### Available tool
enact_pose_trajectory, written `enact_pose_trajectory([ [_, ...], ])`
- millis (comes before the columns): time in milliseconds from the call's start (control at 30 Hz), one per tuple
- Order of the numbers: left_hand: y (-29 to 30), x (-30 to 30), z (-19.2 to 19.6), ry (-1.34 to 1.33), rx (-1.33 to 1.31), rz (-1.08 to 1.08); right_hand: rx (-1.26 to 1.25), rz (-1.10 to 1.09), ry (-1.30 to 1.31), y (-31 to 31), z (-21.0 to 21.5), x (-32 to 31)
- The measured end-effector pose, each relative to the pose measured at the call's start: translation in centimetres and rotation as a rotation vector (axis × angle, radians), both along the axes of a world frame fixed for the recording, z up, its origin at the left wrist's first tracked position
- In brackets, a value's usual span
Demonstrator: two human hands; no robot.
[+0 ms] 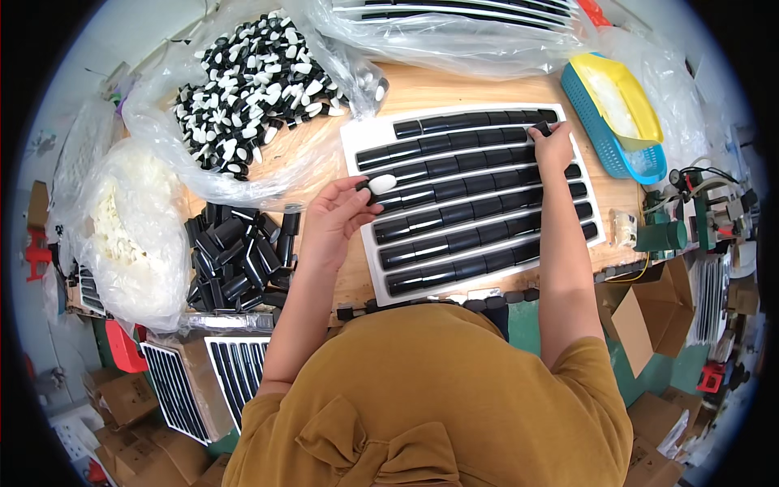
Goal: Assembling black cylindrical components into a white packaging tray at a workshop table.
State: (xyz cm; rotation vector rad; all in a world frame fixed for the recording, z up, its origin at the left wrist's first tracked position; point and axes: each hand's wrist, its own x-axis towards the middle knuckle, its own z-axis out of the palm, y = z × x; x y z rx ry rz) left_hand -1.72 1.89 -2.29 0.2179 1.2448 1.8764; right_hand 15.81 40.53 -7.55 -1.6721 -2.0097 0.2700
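Observation:
A white tray (361,138) with several rows of glossy black pieces lies on the wooden table in front of me. My left hand (334,215) is at the tray's left edge, its fingers closed on a small black part with a white oval end (381,184). Near the tray's upper right corner, my right hand (553,148) pinches a small black piece (542,128) at the end of a row. Whether that piece sits in the row or is lifted from it, I cannot tell.
A clear bag of black-and-white parts (251,89) spreads at the far left. Nearer lie a bag of cream-coloured pieces (130,227) and a pile of black pieces (243,264). A yellow basket (629,105) rests in a blue basket (596,134) at right, near a green machine (661,235).

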Motion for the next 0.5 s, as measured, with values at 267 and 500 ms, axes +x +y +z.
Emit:
enact_pose_trajectory([
  [267,-0.2,1.1,1.6,0.044,0.010,-0.031,-0.698,0.674,0.881,-13.5,7.4,-1.3],
  [500,0.2,1.8,2.3,0.319,-0.032,-0.103,-0.932,0.928,0.850,-21.1,8.7,-1.1],
])
